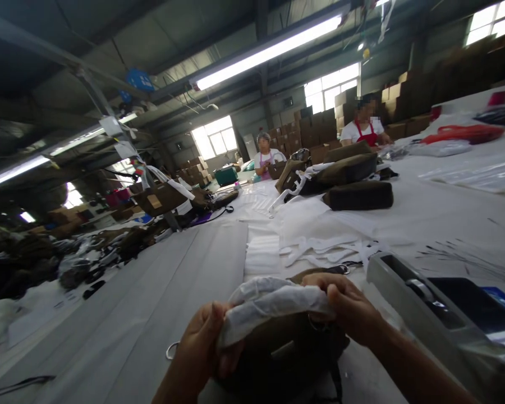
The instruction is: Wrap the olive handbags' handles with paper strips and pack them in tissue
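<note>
A dark bag (278,359) lies on the white-covered table close in front of me. Its handles are wrapped in white tissue paper (273,306) and arch above it. My left hand (206,339) grips the left end of the wrapped handle, thumb on top. At the right end, my right hand (345,303) pinches the wrapping between thumb and fingers. A metal ring (172,350) shows beside my left hand. The bag's lower part is in deep shadow.
A grey tape dispenser (421,325) stands at the right. White paper strips (328,249) lie beyond the bag, with stacked dark bags (357,195) behind them. Two people (266,160) work at the far side. A metal post (151,179) rises at the left.
</note>
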Demonstrator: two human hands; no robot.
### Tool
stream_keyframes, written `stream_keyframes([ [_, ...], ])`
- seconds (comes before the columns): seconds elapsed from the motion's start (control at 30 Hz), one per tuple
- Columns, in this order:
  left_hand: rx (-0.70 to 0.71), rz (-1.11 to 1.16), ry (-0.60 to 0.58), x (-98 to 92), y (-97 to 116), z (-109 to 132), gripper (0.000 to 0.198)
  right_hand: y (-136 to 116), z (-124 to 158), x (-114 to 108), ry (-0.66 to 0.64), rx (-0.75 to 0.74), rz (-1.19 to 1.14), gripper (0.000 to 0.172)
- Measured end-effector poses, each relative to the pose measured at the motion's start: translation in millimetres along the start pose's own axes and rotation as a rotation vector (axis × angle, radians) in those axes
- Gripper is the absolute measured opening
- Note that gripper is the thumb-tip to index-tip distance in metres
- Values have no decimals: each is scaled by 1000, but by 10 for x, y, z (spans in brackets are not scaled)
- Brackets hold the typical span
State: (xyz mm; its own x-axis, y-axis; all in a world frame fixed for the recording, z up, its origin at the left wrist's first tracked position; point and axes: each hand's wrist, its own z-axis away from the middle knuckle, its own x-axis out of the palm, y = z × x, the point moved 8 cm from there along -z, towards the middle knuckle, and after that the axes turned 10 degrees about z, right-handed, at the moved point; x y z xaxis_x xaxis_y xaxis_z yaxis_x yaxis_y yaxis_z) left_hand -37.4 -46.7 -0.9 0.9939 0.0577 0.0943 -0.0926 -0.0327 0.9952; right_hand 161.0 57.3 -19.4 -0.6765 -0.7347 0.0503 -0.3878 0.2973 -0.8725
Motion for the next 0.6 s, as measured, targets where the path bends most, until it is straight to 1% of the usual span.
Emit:
stream_keyframes([
  [0.03,135,-147,117,-41,113,30,66,-7,3,-17,49,-14,52,51],
  [0.07,301,-313,258,-59,254,107,58,-30,13,-23,94,-39,138,44],
  [0.1,483,-486,400,-31,401,228,51,-70,28,-19,139,-73,245,35],
  [0.13,655,-652,513,51,522,363,51,-133,47,-6,183,-127,358,26],
  [0.17,793,-793,571,171,600,468,56,-216,69,18,227,-202,472,18],
  [0.2,881,-902,559,303,638,514,64,-314,94,48,277,-292,582,17],
  [0.23,905,-977,476,425,642,488,70,-409,119,83,330,-384,688,21],
  [0.27,867,-1013,373,508,627,411,71,-485,136,119,379,-457,787,26],
  [0.3,790,-1008,286,543,610,310,68,-534,135,155,410,-505,875,32],
  [0.33,701,-966,228,536,603,205,62,-553,116,190,417,-529,945,38],
  [0.4,500,-804,171,442,594,2,48,-502,32,230,372,-503,1030,46],
  [0.43,393,-670,151,377,576,-85,45,-442,-18,232,338,-464,1062,50],
  [0.5,176,-326,74,299,487,-216,50,-284,-105,202,285,-357,1136,54],
  [0.57,12,5,-6,303,393,-282,58,-123,-164,154,259,-251,1193,49],
  [0.6,-26,116,-26,313,369,-305,59,-64,-179,139,261,-218,1206,45],
])
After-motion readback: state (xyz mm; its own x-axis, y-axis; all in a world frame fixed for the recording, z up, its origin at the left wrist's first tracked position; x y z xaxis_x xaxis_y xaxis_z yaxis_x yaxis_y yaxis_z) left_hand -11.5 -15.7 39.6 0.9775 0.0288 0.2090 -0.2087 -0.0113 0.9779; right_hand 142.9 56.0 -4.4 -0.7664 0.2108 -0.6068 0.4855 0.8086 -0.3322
